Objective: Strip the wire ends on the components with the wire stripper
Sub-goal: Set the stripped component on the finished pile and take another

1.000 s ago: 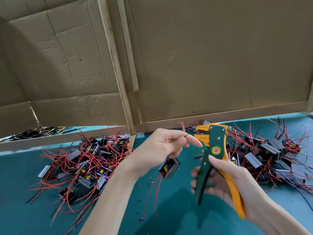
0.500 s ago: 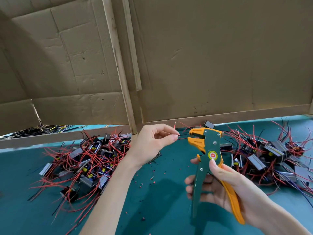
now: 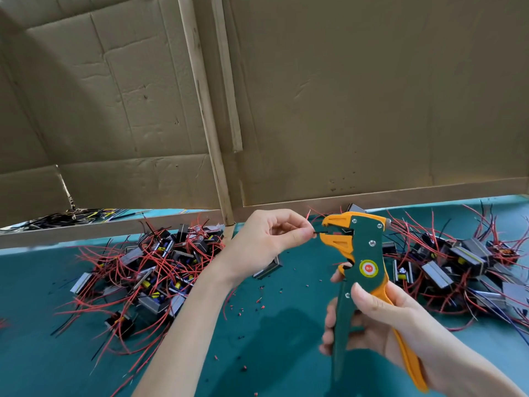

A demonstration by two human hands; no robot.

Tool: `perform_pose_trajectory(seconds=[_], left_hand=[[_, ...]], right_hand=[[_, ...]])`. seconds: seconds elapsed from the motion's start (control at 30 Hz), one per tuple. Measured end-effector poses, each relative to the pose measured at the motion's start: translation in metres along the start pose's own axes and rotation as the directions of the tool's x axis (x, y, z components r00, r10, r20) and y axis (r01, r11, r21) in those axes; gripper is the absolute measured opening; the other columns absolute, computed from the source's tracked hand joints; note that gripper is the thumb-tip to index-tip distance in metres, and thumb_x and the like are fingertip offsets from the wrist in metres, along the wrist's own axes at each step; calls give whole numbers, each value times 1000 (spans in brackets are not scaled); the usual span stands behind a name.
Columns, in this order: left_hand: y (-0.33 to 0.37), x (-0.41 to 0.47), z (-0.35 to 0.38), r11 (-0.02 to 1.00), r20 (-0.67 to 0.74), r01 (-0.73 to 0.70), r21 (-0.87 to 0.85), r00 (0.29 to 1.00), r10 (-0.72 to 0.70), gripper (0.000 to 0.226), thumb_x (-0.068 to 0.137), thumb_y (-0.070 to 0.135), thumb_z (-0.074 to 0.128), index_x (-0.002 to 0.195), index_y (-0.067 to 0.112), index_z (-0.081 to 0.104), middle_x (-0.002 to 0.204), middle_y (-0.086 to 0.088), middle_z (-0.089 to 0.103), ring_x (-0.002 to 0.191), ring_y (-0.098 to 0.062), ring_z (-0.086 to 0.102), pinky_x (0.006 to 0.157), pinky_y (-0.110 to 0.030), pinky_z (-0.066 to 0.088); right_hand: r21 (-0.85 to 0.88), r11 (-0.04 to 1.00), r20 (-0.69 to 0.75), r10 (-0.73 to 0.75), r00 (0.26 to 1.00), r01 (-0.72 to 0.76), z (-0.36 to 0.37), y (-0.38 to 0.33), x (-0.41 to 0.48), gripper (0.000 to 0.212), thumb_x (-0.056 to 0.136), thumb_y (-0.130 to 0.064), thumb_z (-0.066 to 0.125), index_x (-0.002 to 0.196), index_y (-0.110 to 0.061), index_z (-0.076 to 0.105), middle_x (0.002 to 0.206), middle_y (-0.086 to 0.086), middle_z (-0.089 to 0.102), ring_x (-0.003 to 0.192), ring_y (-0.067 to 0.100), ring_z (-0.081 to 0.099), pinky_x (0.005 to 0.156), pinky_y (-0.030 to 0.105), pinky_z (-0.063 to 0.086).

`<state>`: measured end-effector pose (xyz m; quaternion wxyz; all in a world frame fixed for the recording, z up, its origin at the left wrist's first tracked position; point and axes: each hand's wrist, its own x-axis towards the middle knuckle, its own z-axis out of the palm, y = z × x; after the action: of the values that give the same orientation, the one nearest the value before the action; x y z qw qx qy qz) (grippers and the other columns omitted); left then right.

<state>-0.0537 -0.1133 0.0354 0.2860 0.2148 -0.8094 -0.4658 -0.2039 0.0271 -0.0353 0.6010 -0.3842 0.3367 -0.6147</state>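
Stripper (image 3: 365,247): matt plastic shell, dark green over orange, with small bright metal rivets and a glossy round sticker. Black wire (image 3: 320,232): thin, smooth plastic sheath. Components (image 3: 436,273): dull grey sheet-metal frames with a faint sheen. Red leads (image 3: 148,262): smooth, plastic-coated. Worktop (image 3: 57,353): teal, matt, even. Cardboard (image 3: 357,96): brown, matt, creased and dented in places. Battens (image 3: 204,110): bare pale wood, unpainted, slightly rough.
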Motion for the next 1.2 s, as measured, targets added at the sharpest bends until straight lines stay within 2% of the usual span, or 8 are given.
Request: perform_pose_trajectory(seconds=[0.13,0.33,0.57,0.8,0.97,1.03,1.1,1.2], left_hand=[[2,-1,-1,1000,21,-9,7,1000,9,11,90,20,66,90,10,71,82,1,65,74,-3,54,70,-9,43],[4,-1,-3,1000,53,-3,26,999,1,8,89,21,66,84,16,70,79,5,65,73,-2,55,70,-9,42],[3,-3,-6,999,112,-37,2,993,37,8,91,15,63,87,17,70,75,17,66,74,4,56,71,-6,40],[4,-3,-7,999,145,-51,8,988,50,10,93,10,59,88,13,67,64,23,61,59,10,51,61,-1,36],[-3,0,-4,997,125,11,72,992,-20,11,94,12,59,92,13,70,80,14,68,76,3,55,76,-12,43],[-4,-1,-3,996,122,29,89,992,-39,12,95,10,57,91,12,68,67,23,64,64,11,52,63,-3,38],[-5,-1,-5,995,93,38,92,995,-47,13,95,11,58,88,15,68,67,23,64,61,11,50,59,-2,35],[-4,-1,-9,996,71,39,86,996,-45,14,94,13,59,85,18,68,71,22,65,61,10,49,59,-2,35]], right_hand=[[-76,997,5,-4,1000,5,0,-2,-1,53,53,-32,96,95,-12,70,82,35,62,74,49,65,69,56,54],[-158,987,1,-19,1000,19,0,-5,-3,59,51,-36,96,98,-12,70,83,31,65,75,49,65,68,51,56],[-219,975,-69,12,998,-27,3,-3,-4,62,38,-40,99,76,-1,69,72,31,61,62,44,63,58,43,56],[-275,960,-140,11,990,-49,7,5,-1,54,34,-46,98,62,-13,67,58,24,57,46,33,57,47,36,50],[-355,932,-287,-40,957,-68,11,18,3,45,54,-34,89,43,-12,52,43,16,47,29,23,45,36,25,40],[-311,948,-247,-11,969,-69,10,17,5,38,53,-29,92,50,-10,59,50,19,52,38,28,53,41,31,48],[-216,975,-137,31,990,-60,7,13,5,36,47,-25,97,66,-9,71,66,24,61,58,37,63,59,42,57],[-186,980,-79,53,995,-67,-1,15,7,54,38,-29,100,80,-8,74,78,25,65,72,41,67,69,45,58]])
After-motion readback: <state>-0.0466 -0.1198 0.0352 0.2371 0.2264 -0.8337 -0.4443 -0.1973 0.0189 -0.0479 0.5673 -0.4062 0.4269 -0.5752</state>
